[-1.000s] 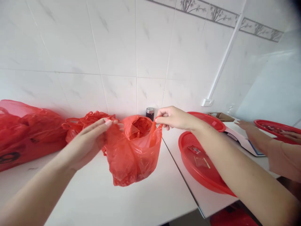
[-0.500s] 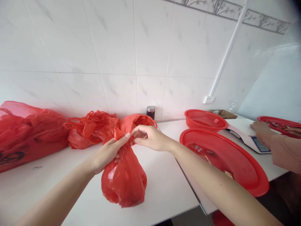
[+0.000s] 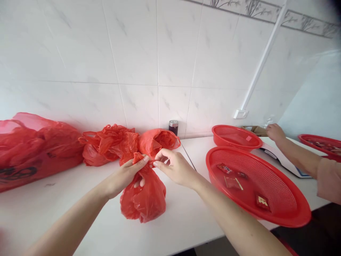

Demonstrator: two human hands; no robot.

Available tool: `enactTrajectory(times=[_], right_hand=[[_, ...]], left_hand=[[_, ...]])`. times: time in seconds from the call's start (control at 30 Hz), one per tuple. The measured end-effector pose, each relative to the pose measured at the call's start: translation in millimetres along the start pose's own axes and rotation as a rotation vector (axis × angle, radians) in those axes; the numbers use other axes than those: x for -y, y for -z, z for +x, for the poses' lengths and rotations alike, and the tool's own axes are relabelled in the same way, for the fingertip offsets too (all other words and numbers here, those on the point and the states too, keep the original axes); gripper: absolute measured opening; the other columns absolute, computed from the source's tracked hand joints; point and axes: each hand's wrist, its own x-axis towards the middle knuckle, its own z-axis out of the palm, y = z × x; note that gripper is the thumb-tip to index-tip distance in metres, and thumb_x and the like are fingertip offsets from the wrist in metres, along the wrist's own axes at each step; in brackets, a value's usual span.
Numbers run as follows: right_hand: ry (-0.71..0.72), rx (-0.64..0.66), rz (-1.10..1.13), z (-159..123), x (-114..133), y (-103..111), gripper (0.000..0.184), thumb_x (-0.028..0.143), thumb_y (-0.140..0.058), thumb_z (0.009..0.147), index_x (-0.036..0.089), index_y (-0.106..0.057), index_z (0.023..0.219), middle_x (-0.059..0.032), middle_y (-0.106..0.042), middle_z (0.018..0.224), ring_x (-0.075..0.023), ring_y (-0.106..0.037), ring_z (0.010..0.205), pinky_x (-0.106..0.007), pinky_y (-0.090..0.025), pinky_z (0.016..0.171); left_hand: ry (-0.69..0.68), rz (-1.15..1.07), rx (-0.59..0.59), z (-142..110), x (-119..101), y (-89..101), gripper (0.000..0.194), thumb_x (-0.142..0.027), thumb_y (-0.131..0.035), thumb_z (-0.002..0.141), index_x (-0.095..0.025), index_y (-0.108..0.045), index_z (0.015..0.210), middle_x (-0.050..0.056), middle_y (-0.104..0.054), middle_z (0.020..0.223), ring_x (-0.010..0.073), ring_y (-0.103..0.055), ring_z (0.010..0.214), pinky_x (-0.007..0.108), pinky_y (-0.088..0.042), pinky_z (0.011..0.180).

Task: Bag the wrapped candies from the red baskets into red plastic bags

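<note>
A full red plastic bag hangs from my hands just above or on the white table; I cannot tell which. My left hand is closed around its gathered neck, thumb on top and fingertips showing below. At the right side of the neck my right hand pinches a thin twisted end of the same bag between thumb and fingers. What the bag holds is hidden by the plastic. Directly behind my hands lies another red plastic bag with its mouth open to the right.
Crumpled red bags and a large red bag line the wall on the left. A dark jar stands behind. Right are a large red basket with several small packets, a smaller basket, a scale and a co-worker's arm.
The held bag has risen slightly and sits a little further back, and my right hand has drawn a thin end out to the right. The co-worker's hand has moved from the scale toward the back.
</note>
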Motion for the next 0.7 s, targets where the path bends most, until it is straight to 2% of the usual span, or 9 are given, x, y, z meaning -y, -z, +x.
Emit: enactTrajectory(times=[0.07,0.13,0.2,0.27,0.33,0.4,0.47,0.57,0.7], right_hand=[[0.027,-0.072,0.007,-4,3,-2,0.012,0.029,-0.053,0.089,0.02,-0.056,0.082,0.0013,-0.064,0.083,-0.0119,-0.058,0.078,-0.028,-0.046,0.074],[0.092,-0.076,0.048,-12,10,-1,0.01,0.029,-0.055,0.089,0.02,-0.057,0.084,0.0009,-0.063,0.086,-0.0123,-0.059,0.083,-0.028,-0.046,0.079],[0.169,-0.003,0.096,-21,15,-1,0.008,0.029,-0.06,0.086,0.022,-0.061,0.084,-0.0013,-0.062,0.101,-0.0148,-0.057,0.1,-0.032,-0.043,0.092],[0.194,0.039,0.151,-25,14,-3,0.008,0.031,-0.064,0.084,0.024,-0.064,0.089,-0.0024,-0.054,0.122,-0.0184,-0.047,0.12,-0.036,-0.035,0.104],[0.124,0.044,0.273,-24,4,-10,0.019,0.037,-0.057,0.089,0.027,-0.063,0.104,-0.0028,-0.05,0.13,-0.0187,-0.043,0.126,-0.037,-0.034,0.105],[0.001,0.045,0.382,-19,-11,-19,0.031,0.043,-0.044,0.095,0.028,-0.055,0.119,-0.0041,-0.055,0.122,-0.0174,-0.049,0.119,-0.036,-0.038,0.101],[-0.082,0.009,0.39,-16,-26,-29,0.036,0.047,-0.037,0.097,0.026,-0.054,0.121,-0.0036,-0.06,0.111,-0.0164,-0.054,0.109,-0.035,-0.039,0.097],[-0.147,-0.041,0.366,-16,-38,-38,0.036,0.047,-0.037,0.097,0.025,-0.056,0.117,-0.0019,-0.061,0.099,-0.0151,-0.057,0.093,-0.033,-0.043,0.09],[-0.183,0.065,0.565,-21,-35,-39,0.029,0.038,-0.047,0.093,0.024,-0.056,0.116,-0.0016,-0.06,0.099,-0.0152,-0.057,0.097,-0.029,-0.044,0.088]], left_hand=[[-0.019,-0.097,-0.008,1,1,0.2,0.043,-0.058,-0.042,0.088,-0.019,-0.055,0.076,-0.001,-0.055,0.06,0.0133,-0.046,0.058,0.027,-0.038,0.06],[-0.074,-0.178,0.008,1,2,0.5,0.038,-0.053,-0.045,0.089,-0.019,-0.056,0.077,-0.002,-0.055,0.066,0.0126,-0.047,0.061,0.027,-0.04,0.064],[-0.119,-0.162,0.016,0,2,0.3,0.035,-0.049,-0.048,0.089,-0.018,-0.055,0.073,-0.002,-0.054,0.067,0.0125,-0.048,0.063,0.027,-0.041,0.063],[-0.147,-0.06,0.028,-2,1,-1.3,0.032,-0.044,-0.053,0.087,-0.018,-0.056,0.07,-0.002,-0.053,0.067,0.0127,-0.049,0.064,0.026,-0.04,0.061],[-0.175,0.046,0.081,-4,-1,-4.5,0.025,-0.039,-0.056,0.085,-0.018,-0.059,0.072,-0.003,-0.051,0.066,0.0119,-0.046,0.062,0.025,-0.038,0.059],[-0.202,0.122,0.153,-4,-2,-8.4,0.018,-0.034,-0.056,0.085,-0.019,-0.062,0.079,-0.004,-0.05,0.067,0.0108,-0.043,0.06,0.024,-0.035,0.057],[-0.212,0.179,0.149,-4,2,-12.4,0.01,-0.029,-0.056,0.083,-0.02,-0.062,0.082,-0.004,-0.051,0.068,0.0105,-0.042,0.06,0.023,-0.035,0.057],[-0.214,0.337,-0.06,1,15,-18.4,0.009,-0.013,-0.051,0.075,-0.021,-0.056,0.075,-0.005,-0.053,0.066,0.0109,-0.044,0.059,0.023,-0.036,0.056],[-0.435,0.532,-0.44,8,33,-28.7,0.026,-0.002,-0.041,0.063,-0.022,-0.05,0.075,-0.002,-0.058,0.077,0.0138,-0.052,0.067,0.024,-0.04,0.061]])
